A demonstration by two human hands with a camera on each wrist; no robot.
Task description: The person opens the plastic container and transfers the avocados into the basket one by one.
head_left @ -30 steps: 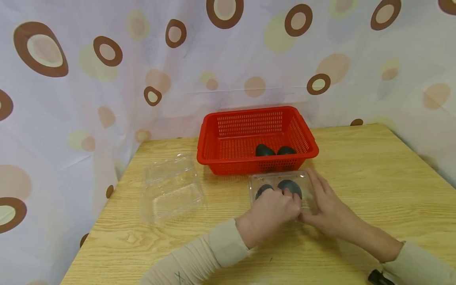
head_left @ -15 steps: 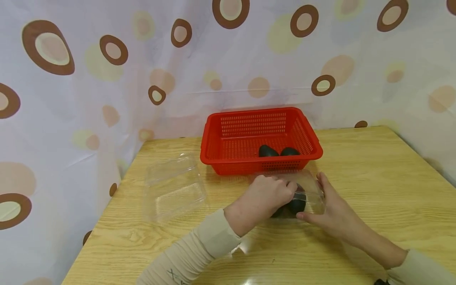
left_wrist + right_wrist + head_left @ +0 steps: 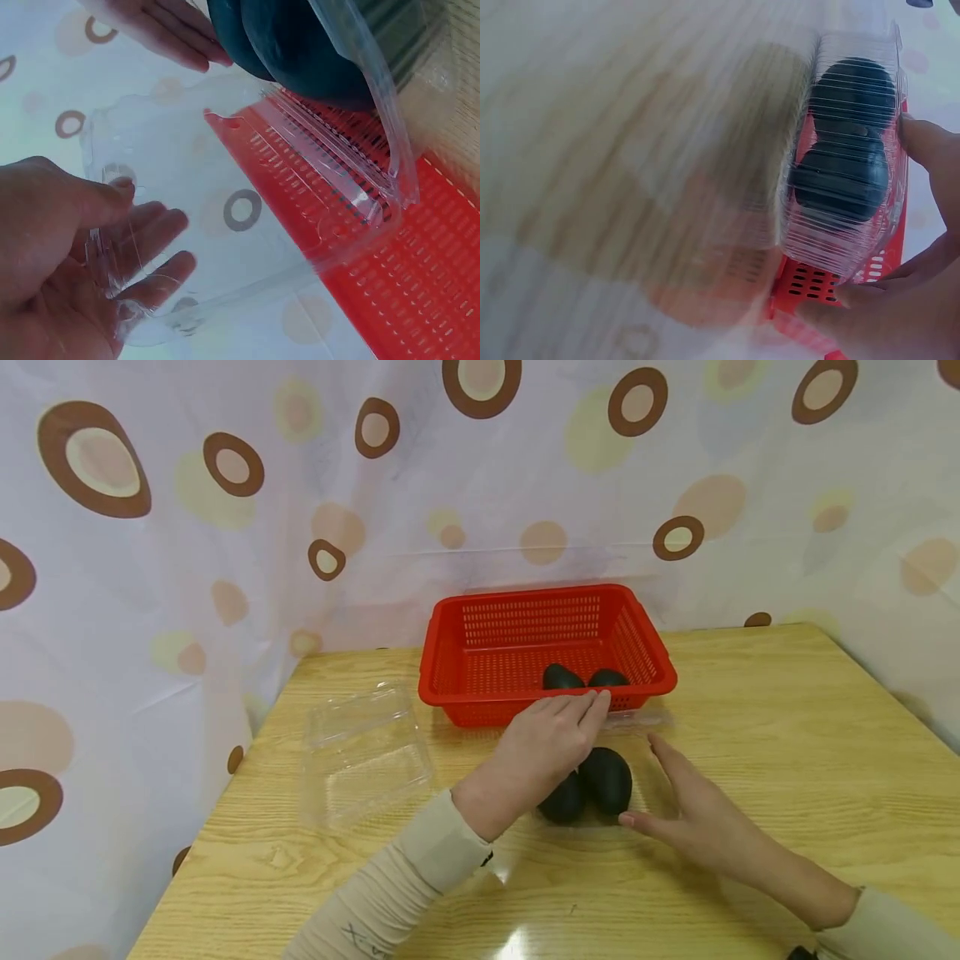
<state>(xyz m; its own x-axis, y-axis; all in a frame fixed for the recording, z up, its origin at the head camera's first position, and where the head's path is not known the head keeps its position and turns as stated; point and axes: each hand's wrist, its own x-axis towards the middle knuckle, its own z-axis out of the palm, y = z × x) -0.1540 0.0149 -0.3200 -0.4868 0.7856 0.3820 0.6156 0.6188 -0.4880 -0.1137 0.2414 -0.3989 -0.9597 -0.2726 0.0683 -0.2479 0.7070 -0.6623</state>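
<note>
A clear plastic clamshell container point(image 3: 844, 240) stands in front of the red basket, holding two dark avocados point(image 3: 606, 781). Its hinged lid point(image 3: 180, 150) is lifted and leans back toward the basket. My left hand point(image 3: 536, 747) holds the lid's free edge, with thumb on one face and fingers point(image 3: 161, 277) on the other. My right hand point(image 3: 697, 818) is spread at the container's right end. Its thumb is by the front corner and its straight fingers lie toward the back. In the head view, my left hand covers part of the container and the left avocado.
The red plastic basket point(image 3: 442, 700) sits at the back of the wooden table point(image 3: 780, 718), with two more avocados point(image 3: 561, 677) inside. Another clear clamshell container point(image 3: 367, 752) lies opened at the left. Behind hangs a patterned curtain point(image 3: 487, 477).
My left hand has come up from over the avocados and swung the lid back toward the basket, uncovering them. My right hand has stayed at the container's right end, its fingers loosening.
</note>
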